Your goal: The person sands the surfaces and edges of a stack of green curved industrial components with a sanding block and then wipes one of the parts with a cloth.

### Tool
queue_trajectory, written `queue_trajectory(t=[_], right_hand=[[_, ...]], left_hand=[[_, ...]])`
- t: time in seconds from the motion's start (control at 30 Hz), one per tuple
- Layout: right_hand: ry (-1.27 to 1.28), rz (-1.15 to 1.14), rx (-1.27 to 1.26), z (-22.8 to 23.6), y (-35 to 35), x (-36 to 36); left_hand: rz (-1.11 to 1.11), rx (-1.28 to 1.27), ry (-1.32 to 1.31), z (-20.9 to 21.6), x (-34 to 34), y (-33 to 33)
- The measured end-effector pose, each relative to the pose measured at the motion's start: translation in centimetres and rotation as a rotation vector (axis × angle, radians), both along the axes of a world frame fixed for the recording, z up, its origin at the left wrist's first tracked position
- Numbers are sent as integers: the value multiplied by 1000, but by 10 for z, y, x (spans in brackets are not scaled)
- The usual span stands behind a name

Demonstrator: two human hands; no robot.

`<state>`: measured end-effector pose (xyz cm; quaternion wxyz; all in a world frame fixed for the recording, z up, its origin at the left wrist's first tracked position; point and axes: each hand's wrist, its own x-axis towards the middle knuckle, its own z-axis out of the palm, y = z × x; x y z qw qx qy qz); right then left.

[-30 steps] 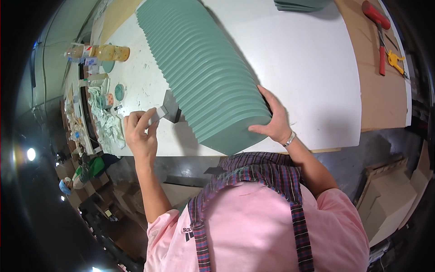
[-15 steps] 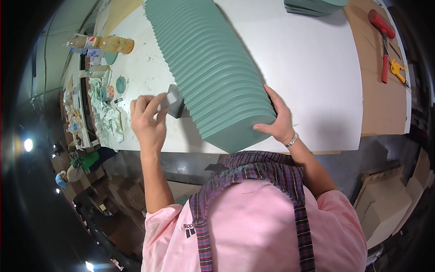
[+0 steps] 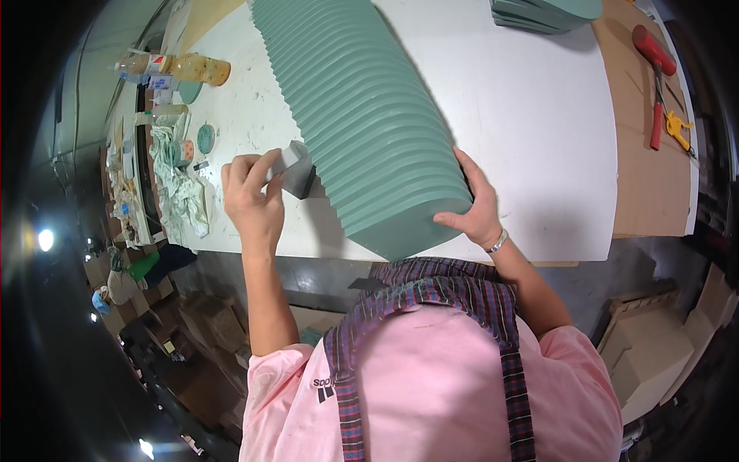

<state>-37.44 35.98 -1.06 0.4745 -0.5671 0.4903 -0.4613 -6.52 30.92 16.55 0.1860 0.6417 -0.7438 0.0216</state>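
Green ridged stack (image 3: 362,123) aslant on white tabletop (image 3: 539,138), pale grey block (image 3: 290,159) near its left edge

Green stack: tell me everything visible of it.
The green stack is a long row of matt, smooth-looking layers, their edges overlapping in ridges. It lies slantwise on the white table, far end out of frame, near end pointed. The right hand touches its near right edge. Material and contact with the grey block are unclear.

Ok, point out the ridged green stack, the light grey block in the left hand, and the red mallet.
Ridged green stack (image 3: 362,115): head view, middle of ridged surface.
Light grey block (image 3: 288,159): head view, exposed face beyond the fingertips.
Red mallet (image 3: 653,51): head view, on its head.
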Motion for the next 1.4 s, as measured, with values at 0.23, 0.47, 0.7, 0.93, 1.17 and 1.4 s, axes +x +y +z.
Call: queue_trajectory(t=[0.23, 0.47, 0.7, 0.93, 1.17, 1.4], right_hand=[[7, -2, -3, -2, 1, -1], [44, 8, -13, 1, 0, -1], [54, -1, -6, 1, -1, -3], [30, 3, 7, -2, 1, -2], [52, 10, -10, 3, 0, -3], [26, 16, 22, 0, 0, -2]], left_hand=[[-21, -23, 28, -4, -24, -18], [25, -74, 29, -6, -2, -21], [66, -50, -56, -10, 5, -21], [13, -65, -36, -16, 1, -24], [23, -112, -4, -15, -1, -24], [-106, -126, 168, -11, -42, -47]])
